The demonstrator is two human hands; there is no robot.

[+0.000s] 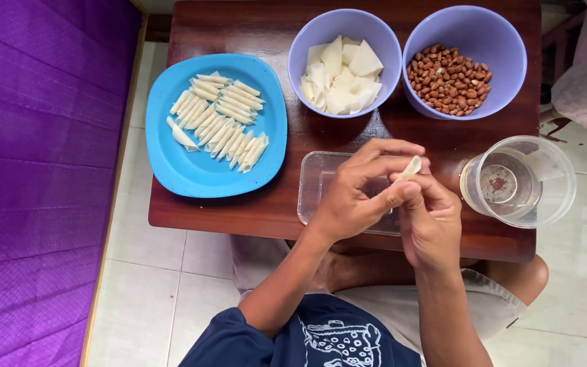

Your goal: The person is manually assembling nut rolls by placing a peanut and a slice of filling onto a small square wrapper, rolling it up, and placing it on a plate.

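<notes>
dark wooden table (pixel 253 27) with a glossy varnish; blue plate (pixel 185 170) and lilac bowls (pixel 307 47) of smooth plastic (faintly shiny); clear plastic cup (pixel 552 163); matt pale dough wrapper (pixel 409 168).

Rolled pastry wrapper (pixel 410 168) between our fingertips

We see a small, pale cream piece, tilted with its tip up-right, pinched above the clear rectangular container (pixel 317 178) at the table's near edge.
</notes>
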